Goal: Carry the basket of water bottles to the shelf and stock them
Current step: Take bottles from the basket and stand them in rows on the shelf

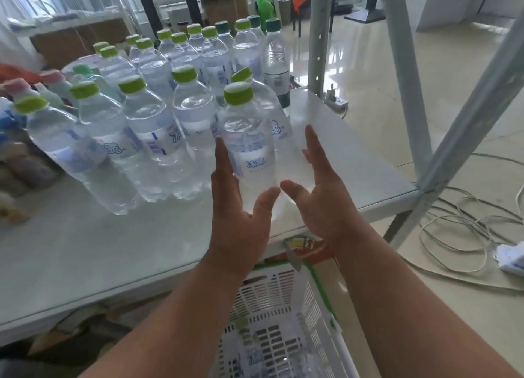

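Both spread: left hand (241, 207) touches bottle (249, 150) on white shelf (113, 250), right hand (317, 190) beside.

bright daylight, floor (368, 74) glare, soft blur

A green-capped water bottle (249, 139) is standing upright on the white shelf (85, 250), with the left hand (241, 207) touching its side and the right hand (320, 190) spread open just beside it. A white basket (283, 306) is sitting below.
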